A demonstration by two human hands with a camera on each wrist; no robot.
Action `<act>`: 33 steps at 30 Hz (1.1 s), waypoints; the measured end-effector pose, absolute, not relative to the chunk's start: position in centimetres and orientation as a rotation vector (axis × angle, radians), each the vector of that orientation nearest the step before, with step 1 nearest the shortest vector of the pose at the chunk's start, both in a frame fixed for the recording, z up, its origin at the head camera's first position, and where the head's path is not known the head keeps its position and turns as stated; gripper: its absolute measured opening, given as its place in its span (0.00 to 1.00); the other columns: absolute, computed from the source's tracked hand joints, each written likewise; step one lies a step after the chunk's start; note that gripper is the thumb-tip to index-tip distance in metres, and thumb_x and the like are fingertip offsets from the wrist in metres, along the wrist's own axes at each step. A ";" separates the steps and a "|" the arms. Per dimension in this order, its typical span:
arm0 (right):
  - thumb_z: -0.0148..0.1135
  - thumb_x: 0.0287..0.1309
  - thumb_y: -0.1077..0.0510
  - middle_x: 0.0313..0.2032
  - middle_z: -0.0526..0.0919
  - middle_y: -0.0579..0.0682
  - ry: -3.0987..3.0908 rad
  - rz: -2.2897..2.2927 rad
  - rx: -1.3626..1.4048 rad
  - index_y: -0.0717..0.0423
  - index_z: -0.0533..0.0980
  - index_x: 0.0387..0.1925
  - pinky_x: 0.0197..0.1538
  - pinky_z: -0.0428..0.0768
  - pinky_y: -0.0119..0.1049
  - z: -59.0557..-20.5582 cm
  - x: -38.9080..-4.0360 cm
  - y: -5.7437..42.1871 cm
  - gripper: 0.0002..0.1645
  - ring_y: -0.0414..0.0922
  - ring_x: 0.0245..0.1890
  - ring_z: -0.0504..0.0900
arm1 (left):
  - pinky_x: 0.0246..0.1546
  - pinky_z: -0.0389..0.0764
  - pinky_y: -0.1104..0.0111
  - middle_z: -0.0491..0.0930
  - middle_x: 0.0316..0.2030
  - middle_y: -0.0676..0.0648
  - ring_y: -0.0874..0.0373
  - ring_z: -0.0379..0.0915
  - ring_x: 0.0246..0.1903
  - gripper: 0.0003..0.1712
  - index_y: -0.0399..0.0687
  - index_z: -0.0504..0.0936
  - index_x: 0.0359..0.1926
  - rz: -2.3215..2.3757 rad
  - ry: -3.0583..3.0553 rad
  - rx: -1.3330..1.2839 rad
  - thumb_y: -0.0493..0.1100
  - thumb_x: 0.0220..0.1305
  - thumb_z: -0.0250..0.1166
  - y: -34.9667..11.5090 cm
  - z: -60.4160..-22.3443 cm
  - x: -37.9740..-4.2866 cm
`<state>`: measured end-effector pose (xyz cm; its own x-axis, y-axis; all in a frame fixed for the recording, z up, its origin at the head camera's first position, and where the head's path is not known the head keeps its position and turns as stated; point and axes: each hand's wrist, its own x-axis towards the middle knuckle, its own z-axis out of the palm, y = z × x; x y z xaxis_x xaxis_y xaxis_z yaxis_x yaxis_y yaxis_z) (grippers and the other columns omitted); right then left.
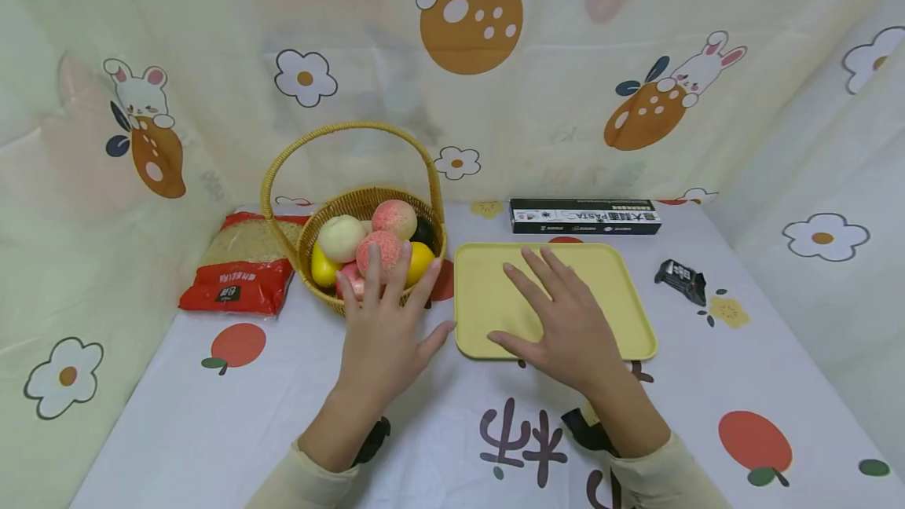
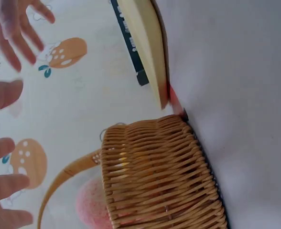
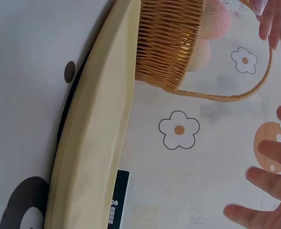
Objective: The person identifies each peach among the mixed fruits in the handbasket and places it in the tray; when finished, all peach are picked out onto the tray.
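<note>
My left hand (image 1: 382, 344) hovers with spread fingers in front of the wicker basket (image 1: 327, 214), its fingertips overlapping the fruit in the head view. Peach-like pink fruit (image 1: 394, 218), a pale round fruit (image 1: 342, 238) and yellow fruit (image 1: 421, 261) fill the basket, along with something dark. Over the yellow tray (image 1: 488, 289) is my right hand (image 1: 569, 328), fingers apart and nothing held. Both wrist views show the hands raised above the basket (image 2: 159, 176) and the tray (image 3: 95, 124).
Left of the basket lies a red bag (image 1: 236, 285) of grain-like food. A long black-and-white pasta box (image 1: 585, 217) stands behind the tray. To the right sits a small black wrapped packet (image 1: 682, 281). Patterned cloth (image 1: 537, 148) hangs around the back and sides.
</note>
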<state>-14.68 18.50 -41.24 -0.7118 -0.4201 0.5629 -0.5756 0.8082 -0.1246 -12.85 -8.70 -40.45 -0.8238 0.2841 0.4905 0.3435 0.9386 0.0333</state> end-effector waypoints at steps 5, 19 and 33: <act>0.74 0.59 0.39 0.63 0.84 0.57 -2.373 0.559 0.697 0.55 0.79 0.66 0.59 0.86 0.56 -41.2 -14.2 19.0 0.39 0.56 0.62 0.82 | 0.77 0.61 0.34 0.67 0.77 0.40 0.32 0.50 0.81 0.42 0.57 0.75 0.75 -0.283 -2.469 -0.469 0.61 0.63 0.74 -9.4 -40.0 -12.6; 0.80 0.48 0.66 0.19 0.74 0.37 -2.250 0.983 0.518 0.47 0.75 0.21 0.24 0.69 0.22 -41.2 -12.3 21.1 0.20 0.32 0.21 0.69 | 0.24 0.80 0.66 0.78 0.30 0.49 0.52 0.72 0.32 0.12 0.46 0.84 0.30 -0.568 -2.281 -0.346 0.47 0.56 0.79 -11.4 -40.6 -11.8; 0.72 0.61 0.68 0.10 0.61 0.39 -2.324 1.304 0.209 0.48 0.64 0.12 0.11 0.56 0.28 -42.1 -12.5 22.9 0.31 0.31 0.09 0.60 | 0.17 0.55 0.75 0.62 0.14 0.51 0.62 0.55 0.18 0.23 0.47 0.65 0.13 -1.087 -2.067 -0.087 0.28 0.55 0.66 -13.9 -41.3 -13.0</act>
<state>-12.52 22.86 -42.09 -0.8805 0.0919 0.4651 -0.3491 0.5382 -0.7671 -13.04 -13.94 -41.28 -0.6910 -0.2792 0.6668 0.3913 0.6312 0.6697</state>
